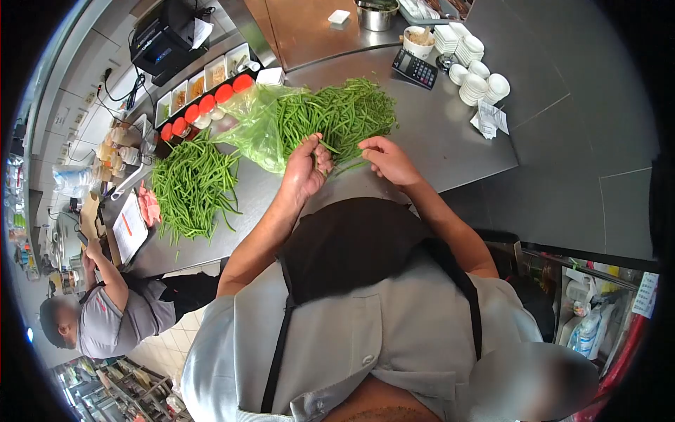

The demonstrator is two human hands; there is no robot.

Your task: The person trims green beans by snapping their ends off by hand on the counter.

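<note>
A large heap of green beans (351,109) lies on the steel counter, partly on a green plastic bag (256,133). My left hand (308,167) is at the heap's near edge beside the bag, its fingers curled closed around green beans. To its right, my right hand (385,159) hovers at the near edge of the heap with thumb and forefinger close together; anything between them is too small to make out. A second pile of green beans (195,184) lies on the counter to the left.
Red-lidded jars (207,105) and food trays stand behind the bag. A calculator (415,68), a tub (418,43) and stacked white dishes (474,88) sit at the back right. At the far left, a co-worker (119,302) stands by a clipboard (129,228).
</note>
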